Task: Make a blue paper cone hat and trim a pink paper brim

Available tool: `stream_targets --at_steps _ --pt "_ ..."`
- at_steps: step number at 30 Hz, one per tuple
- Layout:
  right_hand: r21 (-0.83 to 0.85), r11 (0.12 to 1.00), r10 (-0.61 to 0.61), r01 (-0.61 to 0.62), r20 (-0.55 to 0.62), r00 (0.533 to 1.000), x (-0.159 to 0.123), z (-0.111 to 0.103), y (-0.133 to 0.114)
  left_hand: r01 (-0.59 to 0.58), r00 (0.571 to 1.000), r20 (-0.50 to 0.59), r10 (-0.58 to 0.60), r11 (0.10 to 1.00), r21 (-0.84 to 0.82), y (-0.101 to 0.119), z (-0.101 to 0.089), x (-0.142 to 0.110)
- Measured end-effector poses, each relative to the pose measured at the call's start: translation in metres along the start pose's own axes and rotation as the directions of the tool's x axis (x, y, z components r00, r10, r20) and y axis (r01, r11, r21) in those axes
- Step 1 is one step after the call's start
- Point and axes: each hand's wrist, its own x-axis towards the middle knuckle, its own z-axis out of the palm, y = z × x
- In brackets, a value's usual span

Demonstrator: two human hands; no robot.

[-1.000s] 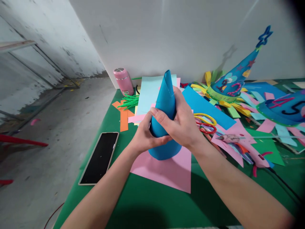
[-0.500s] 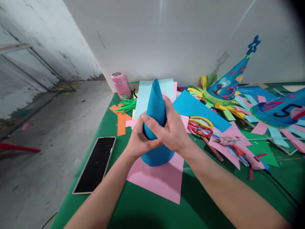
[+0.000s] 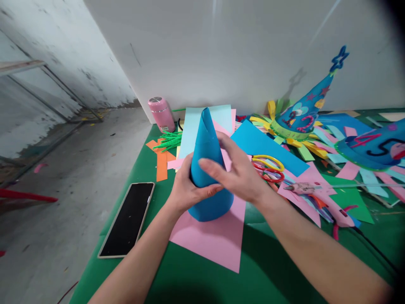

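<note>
While the left hand (image 3: 185, 188) stays clamped round the cone (image 3: 206, 150) at frame centre, upright on pink paper (image 3: 210, 245), the right hand (image 3: 242, 173) has loosened since a moment ago, thumb and fingers now spread wider; whether they touch it, I can't tell.

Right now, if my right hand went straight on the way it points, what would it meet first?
Most likely the blue paper cone, just ahead of your right hand; depth is unclear, so they may be touching.
</note>
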Motion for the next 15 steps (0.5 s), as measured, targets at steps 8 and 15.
stream_targets --at_steps 8,15 --pt "-0.699 0.64 0.499 -0.319 0.063 0.864 -0.024 -0.104 0.102 0.045 0.999 -0.001 -0.045 0.998 0.042 0.005 -0.001 -0.001" --pt "-0.873 0.41 0.654 -0.263 0.081 0.753 -0.033 -0.104 0.135 0.041 0.999 0.008 -0.041 0.999 -0.02 0.0 0.0 -0.001"
